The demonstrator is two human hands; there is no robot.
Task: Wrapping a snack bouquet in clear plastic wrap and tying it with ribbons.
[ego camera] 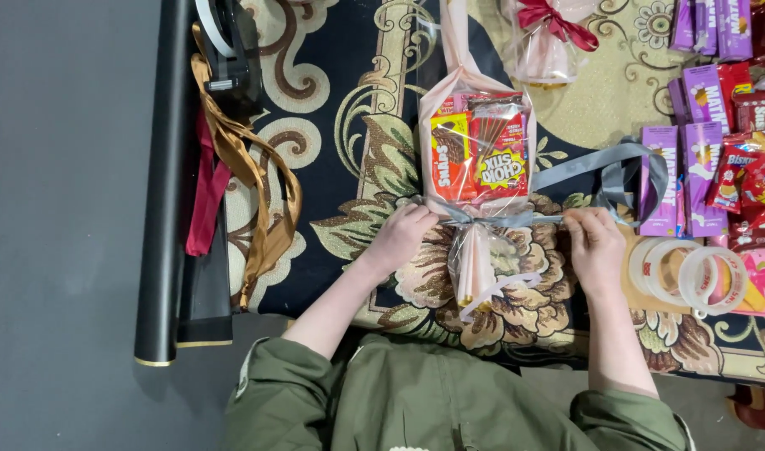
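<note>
From the head camera, we see a clear-wrapped snack bundle [481,167] lying on the patterned cloth [349,117], its long axis running from twelve o'clock, where the packets sit, down to six o'clock, where the wrap narrows into a neck. A grey ribbon [499,219] crosses that neck from nine to three o'clock. Our left hand [401,236] sits at nine o'clock of the neck, fingers curled tight and pinching one ribbon end. Our right hand [593,240] sits at three o'clock, a little farther out, fingers closed on the other end, whose slack loops up toward one o'clock. Both hands lie level with the neck; the left is the nearer.

At three o'clock from the right hand lie tape rolls [691,276] and purple boxes [683,175]. At nine o'clock, well apart, gold and red ribbons [240,167] drape over a black roll [167,167]. A second wrapped bundle with a red bow [553,33] lies at twelve.
</note>
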